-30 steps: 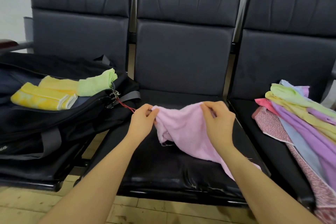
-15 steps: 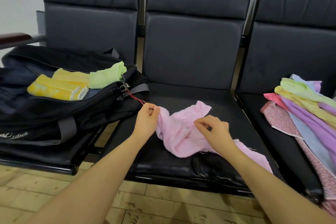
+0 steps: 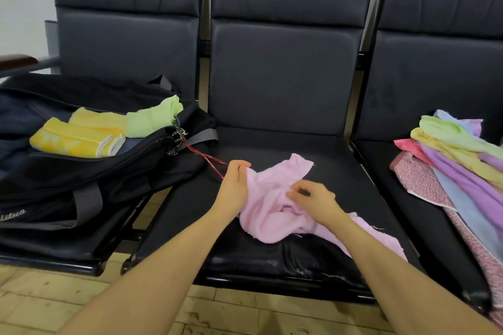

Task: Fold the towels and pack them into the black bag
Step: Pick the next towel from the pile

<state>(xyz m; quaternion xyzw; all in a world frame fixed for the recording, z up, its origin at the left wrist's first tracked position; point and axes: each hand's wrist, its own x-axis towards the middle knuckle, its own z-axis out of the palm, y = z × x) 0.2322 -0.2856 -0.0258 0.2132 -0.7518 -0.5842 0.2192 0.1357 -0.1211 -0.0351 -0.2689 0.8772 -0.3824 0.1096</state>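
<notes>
A crumpled pink towel lies on the middle black seat. My left hand pinches its left edge. Over the towel's middle, my right hand has its fingers curled into the folds, blurred. The open black bag sits on the left seat. Inside it lie two folded yellow towels and a folded green towel. A pile of unfolded towels in green, yellow, purple, blue and pink lies on the right seat.
A red cord runs from the bag's zipper pulls toward my left hand. Seat backs rise behind all three seats. A brown armrest is at the far left. Tiled floor shows below the seat fronts.
My right hand has dropped from the towel's upper right corner toward its middle, and the towel has collapsed into a crumpled heap. My left hand keeps its pinch on the left edge.
</notes>
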